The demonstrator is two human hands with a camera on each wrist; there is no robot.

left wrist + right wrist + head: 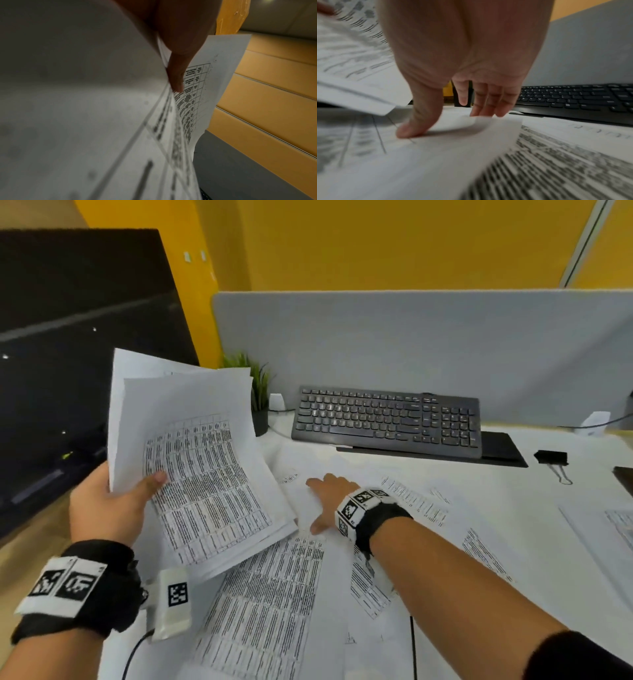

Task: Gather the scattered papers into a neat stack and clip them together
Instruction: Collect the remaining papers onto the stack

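Observation:
My left hand (113, 501) grips a loose bundle of printed sheets (202, 460) above the desk's left side, thumb on top of the table print. The left wrist view shows the thumb (176, 75) pressed on that bundle (85, 108). My right hand (329, 501) lies flat with straight fingers on a white sheet (308, 484) in the desk's middle. In the right wrist view its thumb (412, 129) and fingertips (481, 111) press on the sheet (453, 148). More printed papers (267, 604) lie scattered around. A black binder clip (552, 457) sits at the far right.
A black keyboard (387, 419) stands behind the papers, against a grey partition (411, 344). A small potted plant (258, 398) is at the back left. More sheets (609, 529) lie near the right edge. A cable (413, 645) crosses the near papers.

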